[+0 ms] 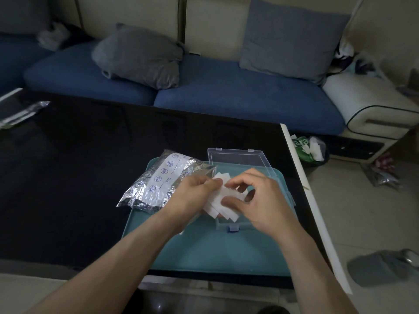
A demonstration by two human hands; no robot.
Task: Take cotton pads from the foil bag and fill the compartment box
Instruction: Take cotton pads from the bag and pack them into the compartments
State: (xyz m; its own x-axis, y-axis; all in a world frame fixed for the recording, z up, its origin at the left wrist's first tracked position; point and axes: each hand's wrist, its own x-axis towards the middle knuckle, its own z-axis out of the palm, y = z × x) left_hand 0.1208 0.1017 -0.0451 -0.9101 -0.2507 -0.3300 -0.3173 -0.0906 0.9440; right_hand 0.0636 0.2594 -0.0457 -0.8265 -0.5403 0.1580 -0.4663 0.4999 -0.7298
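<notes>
Right now both hands, left (195, 191) & right (256, 200), have fingers pinching a fanned stack of cotton pads (223, 200) just over the clear box (229, 223) w/ the foil bag (163, 180) beside, so loose outer pads could slip onto the tray (204, 250).

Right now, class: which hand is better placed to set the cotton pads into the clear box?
Right hand: it pinches the cotton pads directly above the clear box; the left hand sits nearer the foil bag.

The foil bag (158, 180) blocks the teal tray's (204, 252) far left corner and the open compartment box (240, 168) its far right; its near edge lies bare
</notes>
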